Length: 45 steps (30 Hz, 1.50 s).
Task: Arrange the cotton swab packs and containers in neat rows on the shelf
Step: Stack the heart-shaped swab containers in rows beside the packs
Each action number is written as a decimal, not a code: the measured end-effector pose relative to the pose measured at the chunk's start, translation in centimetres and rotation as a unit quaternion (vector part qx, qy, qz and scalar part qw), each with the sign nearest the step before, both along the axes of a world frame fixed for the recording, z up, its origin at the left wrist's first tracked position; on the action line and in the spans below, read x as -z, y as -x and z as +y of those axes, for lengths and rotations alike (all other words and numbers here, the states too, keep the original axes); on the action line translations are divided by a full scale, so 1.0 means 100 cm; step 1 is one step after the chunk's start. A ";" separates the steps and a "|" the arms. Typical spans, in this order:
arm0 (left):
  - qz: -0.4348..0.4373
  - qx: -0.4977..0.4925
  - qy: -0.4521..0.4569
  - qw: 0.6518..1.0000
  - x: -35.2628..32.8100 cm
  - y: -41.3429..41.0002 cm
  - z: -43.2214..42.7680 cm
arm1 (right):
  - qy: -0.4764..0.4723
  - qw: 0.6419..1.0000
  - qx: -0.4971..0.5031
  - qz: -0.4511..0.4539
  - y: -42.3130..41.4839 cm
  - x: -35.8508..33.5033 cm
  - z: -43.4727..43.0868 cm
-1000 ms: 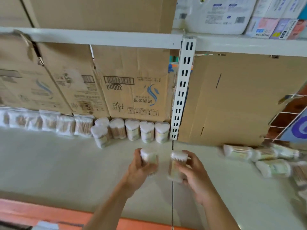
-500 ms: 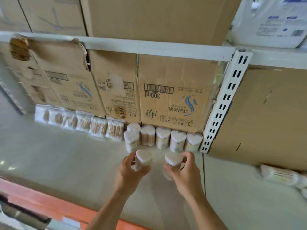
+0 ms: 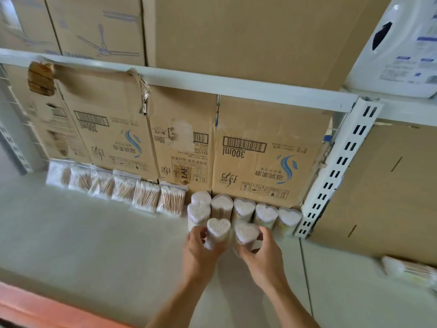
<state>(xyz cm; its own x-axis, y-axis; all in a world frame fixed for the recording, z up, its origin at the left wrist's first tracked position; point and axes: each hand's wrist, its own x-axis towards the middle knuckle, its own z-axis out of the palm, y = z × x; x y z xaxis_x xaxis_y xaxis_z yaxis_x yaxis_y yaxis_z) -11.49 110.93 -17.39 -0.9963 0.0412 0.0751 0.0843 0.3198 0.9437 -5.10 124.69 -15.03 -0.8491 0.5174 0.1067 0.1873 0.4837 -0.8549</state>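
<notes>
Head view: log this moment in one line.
left hand: grips left container | right hand: grips right container | both in front of container row | shelf: bagged packs lined at left

Swab packs and containers lined up along the back of a shelf (image 3: 94,245)

Cardboard boxes (image 3: 260,150) stand along the back of the shelf. Before them, a row of bagged packs (image 3: 123,190) runs on the left, side by side. To its right a row of upright containers (image 3: 243,209) ends just beside the slotted upright (image 3: 338,169). One further container (image 3: 198,214) stands before that row's left end. In front of the row, the left hand (image 3: 201,254) holds a container (image 3: 218,230) and the right hand (image 3: 262,256) holds another (image 3: 246,234), close beside it. Right of the upright, well apart, a lying pack (image 3: 406,271) rests on the shelf. On the upper shelf (image 3: 212,84) above stand more boxes (image 3: 236,31), with a wrapped bundle (image 3: 402,43) to their right.
</notes>
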 end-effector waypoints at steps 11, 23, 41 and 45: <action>-0.012 -0.004 0.107 0.994 -0.016 0.009 0.009 | -0.008 0.999 0.033 0.021 0.019 -0.004 -0.004; -0.032 -0.001 0.171 0.985 -0.020 0.015 0.010 | -0.029 0.999 0.029 -0.010 0.020 -0.004 -0.003; 0.169 0.158 0.261 0.937 -0.038 -0.062 0.100 | -0.093 0.944 0.312 -0.058 -0.130 -0.022 0.130; 0.184 0.246 0.284 0.908 -0.037 -0.091 0.148 | -0.094 0.919 0.374 -0.077 -0.179 -0.030 0.167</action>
